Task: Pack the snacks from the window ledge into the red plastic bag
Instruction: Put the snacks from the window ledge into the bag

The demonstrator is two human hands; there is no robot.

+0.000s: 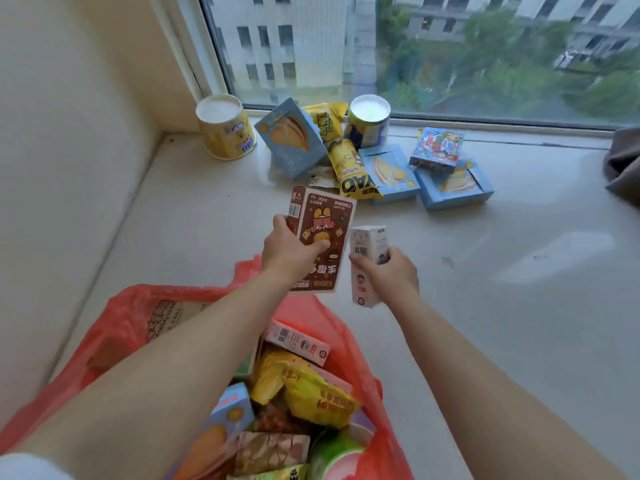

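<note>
Red bag (pixel 114 327) lower frame half full; left hand (pixel 287 252) fingers clamp brown box (pixel 320 237), right hand (pixel 389 271) grips white carton (pixel 369 258); about nine snacks (pixel 381 168) left on ledge (pixel 485 258).

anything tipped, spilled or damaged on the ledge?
No spill or damage visible. The two yellow cups stand upright near the window. One blue box is tilted, propped against the pile; a yellow packet lies across its neighbours. A loose heap, nothing broken.
</note>
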